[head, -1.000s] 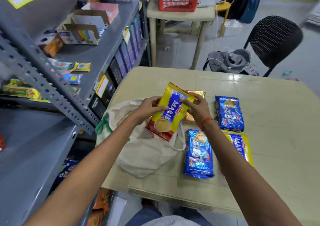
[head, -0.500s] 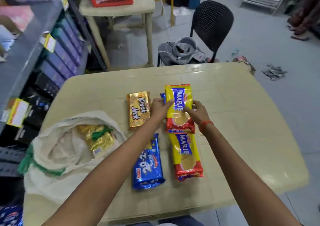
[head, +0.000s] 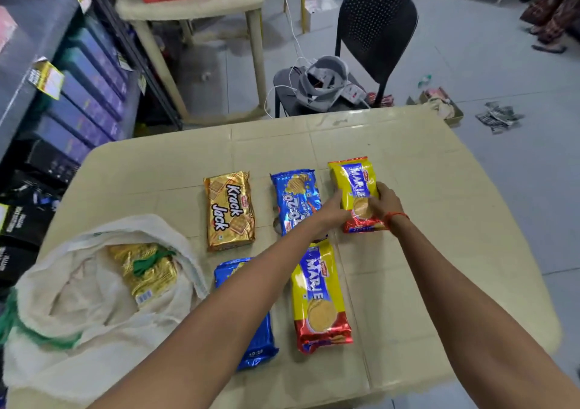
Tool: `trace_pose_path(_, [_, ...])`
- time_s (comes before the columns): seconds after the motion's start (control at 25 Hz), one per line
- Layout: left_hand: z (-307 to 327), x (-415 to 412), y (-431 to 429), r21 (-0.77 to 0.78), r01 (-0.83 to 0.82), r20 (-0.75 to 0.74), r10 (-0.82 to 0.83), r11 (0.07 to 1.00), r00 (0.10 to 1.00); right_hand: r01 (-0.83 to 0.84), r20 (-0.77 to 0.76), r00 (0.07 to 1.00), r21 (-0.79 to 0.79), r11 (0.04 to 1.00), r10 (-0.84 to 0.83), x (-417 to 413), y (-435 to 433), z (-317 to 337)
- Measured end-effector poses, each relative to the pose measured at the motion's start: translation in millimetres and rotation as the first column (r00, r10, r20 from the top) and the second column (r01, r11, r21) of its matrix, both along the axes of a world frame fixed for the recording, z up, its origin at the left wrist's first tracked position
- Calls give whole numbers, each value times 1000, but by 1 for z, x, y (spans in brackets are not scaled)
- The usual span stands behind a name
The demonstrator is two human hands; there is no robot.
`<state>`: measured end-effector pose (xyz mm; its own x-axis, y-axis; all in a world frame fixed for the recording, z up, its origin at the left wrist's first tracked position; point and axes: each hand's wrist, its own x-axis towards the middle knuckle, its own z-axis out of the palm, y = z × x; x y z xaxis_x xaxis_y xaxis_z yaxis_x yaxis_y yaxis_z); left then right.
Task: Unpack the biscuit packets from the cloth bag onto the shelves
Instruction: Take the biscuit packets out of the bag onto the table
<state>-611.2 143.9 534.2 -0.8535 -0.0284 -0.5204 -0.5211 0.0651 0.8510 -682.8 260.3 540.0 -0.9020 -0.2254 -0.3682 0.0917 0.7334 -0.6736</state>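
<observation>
Marie packet (head: 354, 175) shifted right; lies between left grip (head: 333, 211) and right grip (head: 385, 203), both grasping it.

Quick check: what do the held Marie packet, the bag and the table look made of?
The held Marie packet: glossy plastic film, probably; it shines and its ends are crimped. The bag: soft off-white cloth, slumped and creased. The table: seemingly moulded cream plastic, smooth, with glare and grooved lines.
</observation>
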Motion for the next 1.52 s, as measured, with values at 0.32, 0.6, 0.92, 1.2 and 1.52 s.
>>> trace_pose_path(0.32, [13,33,-34,-53,-328,-64,325,943,944,-19,-271,962,64,998,36,49,-61,7])
trace_pose_path(0.6, [16,166,-150,-189,-700,-191,674,688,714,-346,-141,933,-105,932,331,159,-184,22])
trace_pose_path(0.92, [-7,291,-232,-579,-710,39,883,402,468,-681,-30,730,54,730,683,284,-278,1])
trace_pose_path(1.2, [-12,317,-248,-357,-643,229,731,677,643,-673,98,718,348,652,689,296,-294,-5])
trace_pose_path(1.52, [25,337,-282,-102,-769,215,769,631,603,-160,517,789,-349,923,332,308,-323,21])
